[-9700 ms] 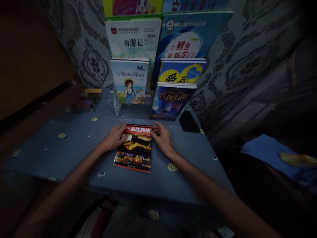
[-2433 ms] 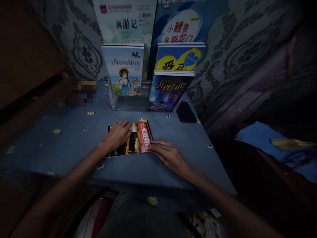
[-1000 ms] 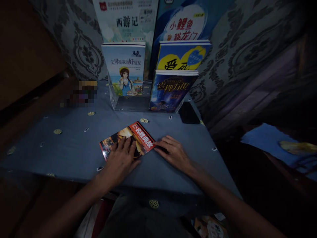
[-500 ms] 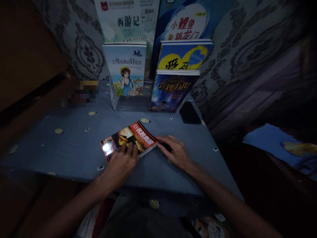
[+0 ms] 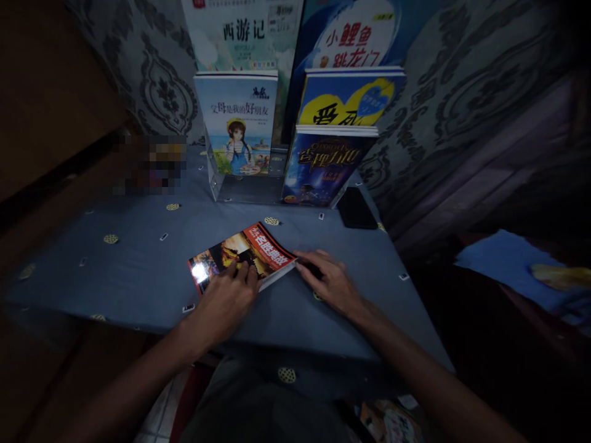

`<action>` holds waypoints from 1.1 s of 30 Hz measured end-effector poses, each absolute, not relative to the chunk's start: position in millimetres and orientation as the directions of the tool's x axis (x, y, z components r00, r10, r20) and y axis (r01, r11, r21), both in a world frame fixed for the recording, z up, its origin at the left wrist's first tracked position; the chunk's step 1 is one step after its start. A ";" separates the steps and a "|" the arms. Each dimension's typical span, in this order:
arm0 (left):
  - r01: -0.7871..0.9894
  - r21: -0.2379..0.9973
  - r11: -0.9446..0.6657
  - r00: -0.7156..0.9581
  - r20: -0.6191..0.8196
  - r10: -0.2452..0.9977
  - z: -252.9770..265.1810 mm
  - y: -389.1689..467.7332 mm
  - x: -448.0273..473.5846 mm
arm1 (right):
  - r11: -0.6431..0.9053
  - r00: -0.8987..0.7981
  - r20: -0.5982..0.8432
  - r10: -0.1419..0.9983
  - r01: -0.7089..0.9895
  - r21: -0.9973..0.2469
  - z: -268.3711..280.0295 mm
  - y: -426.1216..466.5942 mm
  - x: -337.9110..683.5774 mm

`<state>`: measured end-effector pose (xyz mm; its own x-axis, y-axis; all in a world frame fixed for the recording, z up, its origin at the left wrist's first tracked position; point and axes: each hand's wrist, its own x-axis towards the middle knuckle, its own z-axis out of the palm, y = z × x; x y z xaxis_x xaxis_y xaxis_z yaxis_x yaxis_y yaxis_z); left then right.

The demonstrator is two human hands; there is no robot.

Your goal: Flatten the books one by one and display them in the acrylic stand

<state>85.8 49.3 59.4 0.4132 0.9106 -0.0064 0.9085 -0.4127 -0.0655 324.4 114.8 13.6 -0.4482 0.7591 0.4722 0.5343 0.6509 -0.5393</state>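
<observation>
A paperback book [image 5: 244, 249] with a red, black and gold cover lies slantwise on the cloth-covered table, its cover facing up. My left hand [image 5: 231, 292] rests on the cover's lower edge, fingers laid over the picture and slightly bent. At the book's right corner, the thumb and fingertips of my right hand [image 5: 330, 280] pinch the edge. That corner looks slightly raised, with the pale page edges showing beneath the cover. How many sheets are between the right fingertips cannot be made out.
Behind the book, a clear acrylic stand [image 5: 249, 189] holds several upright books, including a light-blue book [image 5: 240, 126] and a dark-blue book [image 5: 327, 166]. A black phone [image 5: 357, 208] lies right of the stand. Patterned wallpaper [image 5: 166, 86] backs the table [image 5: 138, 271].
The camera view has shifted slightly. My left fingers are a little more bent on the cover. My right hand stays at the book's corner, which looks slightly more lifted.
</observation>
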 end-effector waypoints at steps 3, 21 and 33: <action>0.906 -0.087 -0.415 0.415 -0.016 0.909 58.9 48.6 87.7 | 0.653 -0.440 0.484 0.757 0.531 -0.539 14.6 114.5 324.0; 0.907 -0.127 -0.402 0.411 0.056 0.910 44.7 43.9 91.1 | 0.797 -0.532 0.599 0.598 0.471 -0.377 18.7 111.2 318.1; 0.899 -0.146 -0.412 0.427 0.090 0.900 49.3 42.3 86.8 | 0.831 -0.562 0.619 0.549 0.451 -0.326 16.3 110.5 316.9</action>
<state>86.8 42.3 49.3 0.4270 0.8998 0.0895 0.8993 -0.4123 -0.1458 316.9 110.5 16.3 -0.5615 0.5486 0.6195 0.4514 0.8305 -0.3263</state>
